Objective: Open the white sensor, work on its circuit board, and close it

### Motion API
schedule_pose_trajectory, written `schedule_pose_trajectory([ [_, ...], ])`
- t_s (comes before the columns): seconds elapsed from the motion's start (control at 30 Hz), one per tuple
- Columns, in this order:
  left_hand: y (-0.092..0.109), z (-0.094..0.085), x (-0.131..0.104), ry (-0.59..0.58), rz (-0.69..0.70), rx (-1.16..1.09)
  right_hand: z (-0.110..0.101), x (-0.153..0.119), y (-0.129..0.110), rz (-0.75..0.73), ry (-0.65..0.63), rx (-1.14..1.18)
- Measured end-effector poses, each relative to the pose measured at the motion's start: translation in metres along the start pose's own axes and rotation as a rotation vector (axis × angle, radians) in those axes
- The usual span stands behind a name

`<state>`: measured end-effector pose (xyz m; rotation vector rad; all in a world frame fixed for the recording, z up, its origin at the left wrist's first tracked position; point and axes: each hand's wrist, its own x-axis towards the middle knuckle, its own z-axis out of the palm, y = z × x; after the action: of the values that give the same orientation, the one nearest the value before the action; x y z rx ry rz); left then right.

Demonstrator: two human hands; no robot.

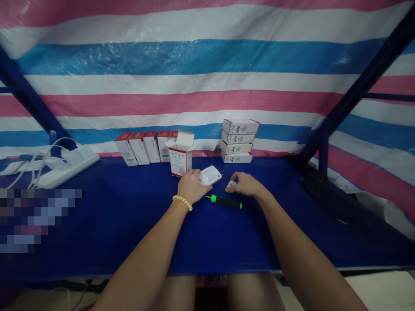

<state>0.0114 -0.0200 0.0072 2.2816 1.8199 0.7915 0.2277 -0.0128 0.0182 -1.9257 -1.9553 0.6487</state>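
Note:
My left hand (191, 185), with a yellow twisted band at the wrist, grips a white plastic device (210, 175) with a rounded end and a recessed face. To its right, my right hand (244, 183) pinches a small white piece (231, 184) with dark marks; its exact kind is too small to tell. A screwdriver (227, 201) with a black and green handle lies on the blue table below both hands, its tip pointing left toward my left hand. Just behind my left hand stands an open white and red box (180, 160), flaps up.
Several red and white boxes (139, 149) stand in a row at the back left. More boxes (238, 149) are stacked at the back right. A white power strip (69, 166) with cables lies at the left, and a black pouch (330, 198) at the right. Striped sheeting (194, 103) hangs behind.

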Motion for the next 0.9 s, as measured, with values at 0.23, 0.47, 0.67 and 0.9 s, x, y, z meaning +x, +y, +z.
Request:
schedule_pose_trajectory([
  [0.23, 0.002, 0.001, -0.002, -0.016, 0.001, 0.060, -0.001, -0.002, -0.003, -0.201, -0.007, -0.038],
  [0.47, 0.002, 0.002, -0.002, -0.030, 0.014, 0.075, 0.004, -0.005, -0.006, -0.322, -0.015, 0.190],
  [0.67, 0.001, 0.003, -0.003, -0.031, 0.017, 0.067, 0.007, -0.006, -0.011, -0.398, 0.122, 0.338],
  [0.9, 0.000, 0.003, -0.002, -0.035, 0.028, 0.044, 0.011, -0.004, -0.011, -0.362, 0.148, 0.399],
])
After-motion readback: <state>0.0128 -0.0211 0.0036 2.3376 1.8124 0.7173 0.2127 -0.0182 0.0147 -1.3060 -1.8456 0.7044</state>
